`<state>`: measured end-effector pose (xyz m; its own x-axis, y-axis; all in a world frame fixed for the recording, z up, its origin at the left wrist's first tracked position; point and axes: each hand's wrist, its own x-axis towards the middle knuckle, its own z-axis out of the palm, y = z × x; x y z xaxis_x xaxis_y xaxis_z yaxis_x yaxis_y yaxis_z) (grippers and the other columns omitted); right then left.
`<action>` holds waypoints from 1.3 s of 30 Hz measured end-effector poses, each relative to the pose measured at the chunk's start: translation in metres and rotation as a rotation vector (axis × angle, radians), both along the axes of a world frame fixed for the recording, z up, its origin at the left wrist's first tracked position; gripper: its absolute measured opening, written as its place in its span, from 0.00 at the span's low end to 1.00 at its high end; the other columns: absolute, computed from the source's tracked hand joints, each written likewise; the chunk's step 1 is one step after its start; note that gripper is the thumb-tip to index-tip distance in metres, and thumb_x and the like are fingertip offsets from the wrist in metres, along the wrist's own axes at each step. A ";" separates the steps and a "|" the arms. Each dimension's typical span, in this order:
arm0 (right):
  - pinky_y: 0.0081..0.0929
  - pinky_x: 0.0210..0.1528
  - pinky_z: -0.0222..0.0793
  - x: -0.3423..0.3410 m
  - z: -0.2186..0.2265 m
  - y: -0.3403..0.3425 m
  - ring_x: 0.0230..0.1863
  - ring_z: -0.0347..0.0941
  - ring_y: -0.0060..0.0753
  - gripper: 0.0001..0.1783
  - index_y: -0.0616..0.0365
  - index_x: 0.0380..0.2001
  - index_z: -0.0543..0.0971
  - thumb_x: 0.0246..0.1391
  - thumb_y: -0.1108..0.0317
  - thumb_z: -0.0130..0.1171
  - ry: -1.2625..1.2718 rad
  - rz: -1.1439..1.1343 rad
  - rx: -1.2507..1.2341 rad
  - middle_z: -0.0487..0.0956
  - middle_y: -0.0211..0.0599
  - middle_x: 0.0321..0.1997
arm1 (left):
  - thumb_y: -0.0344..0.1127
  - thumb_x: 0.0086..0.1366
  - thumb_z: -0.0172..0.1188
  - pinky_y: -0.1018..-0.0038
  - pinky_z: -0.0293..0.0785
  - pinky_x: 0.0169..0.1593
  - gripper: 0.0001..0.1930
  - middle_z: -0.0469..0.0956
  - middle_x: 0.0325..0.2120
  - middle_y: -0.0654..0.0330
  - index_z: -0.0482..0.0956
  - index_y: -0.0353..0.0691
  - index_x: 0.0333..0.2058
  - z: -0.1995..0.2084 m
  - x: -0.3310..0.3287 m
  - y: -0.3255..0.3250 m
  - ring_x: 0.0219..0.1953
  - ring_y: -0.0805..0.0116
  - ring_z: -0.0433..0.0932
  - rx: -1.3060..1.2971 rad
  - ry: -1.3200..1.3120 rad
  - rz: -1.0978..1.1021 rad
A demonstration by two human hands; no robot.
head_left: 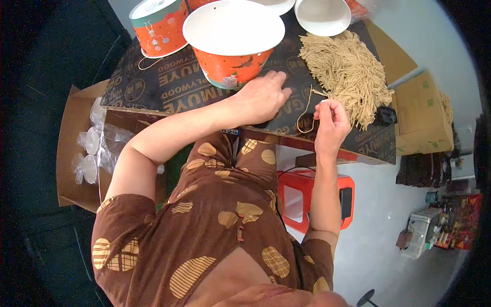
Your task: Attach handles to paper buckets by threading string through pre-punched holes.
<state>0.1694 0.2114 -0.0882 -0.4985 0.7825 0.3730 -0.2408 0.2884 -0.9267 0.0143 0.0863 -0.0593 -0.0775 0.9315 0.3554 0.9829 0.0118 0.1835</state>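
Head view: the right hand [332,122] pinches a beige cord [305,132] near the cord heap [350,74], likely placed at right for easy reach. The left hand [261,98] curls beside the orange tub [227,64], its hold unclear.

Pinching fingers beside a loop of tan cord

Reaching the left hand [263,100] over a black printed tabletop [179,79], close beside a large orange bowl [232,59] with a white inside; touching or not, hard to tell. Pinching the right hand's [332,122] fingertips together next to the tan cord [298,124], near a heap of tan strands [348,71]. Showing also another orange tub [166,33] at left, an open carton [71,148] below it, and a second carton [424,115] at right.
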 end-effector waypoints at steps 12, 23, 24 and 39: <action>0.12 0.29 0.64 0.001 -0.002 0.002 0.27 0.68 0.12 0.02 0.60 0.32 0.76 0.59 0.74 0.55 0.034 0.015 -0.009 0.76 0.26 0.28 | 0.30 0.50 0.60 0.67 0.69 0.43 0.13 0.69 0.36 0.54 0.75 0.32 0.36 0.007 0.006 -0.054 0.39 0.57 0.70 0.085 0.075 -0.260; 0.12 0.28 0.64 0.001 -0.001 0.000 0.26 0.68 0.12 0.03 0.60 0.31 0.76 0.59 0.74 0.55 0.043 0.017 -0.032 0.76 0.26 0.27 | 0.32 0.47 0.55 0.71 0.66 0.37 0.08 0.67 0.28 0.59 0.74 0.35 0.27 -0.015 -0.001 -0.078 0.33 0.64 0.68 0.249 0.258 -0.352; 0.12 0.28 0.64 0.001 -0.001 0.000 0.26 0.68 0.12 0.03 0.60 0.31 0.76 0.59 0.74 0.55 0.042 0.019 -0.032 0.76 0.26 0.27 | 0.33 0.47 0.55 0.71 0.66 0.37 0.08 0.67 0.29 0.59 0.73 0.36 0.26 -0.015 -0.001 -0.079 0.33 0.64 0.68 0.241 0.264 -0.365; 0.13 0.29 0.65 0.002 -0.001 0.000 0.27 0.68 0.14 0.02 0.61 0.31 0.76 0.59 0.75 0.55 0.030 0.011 -0.001 0.76 0.28 0.28 | 0.33 0.46 0.57 0.68 0.68 0.37 0.11 0.70 0.31 0.58 0.75 0.34 0.29 -0.028 -0.002 -0.082 0.34 0.62 0.70 0.327 0.287 -0.394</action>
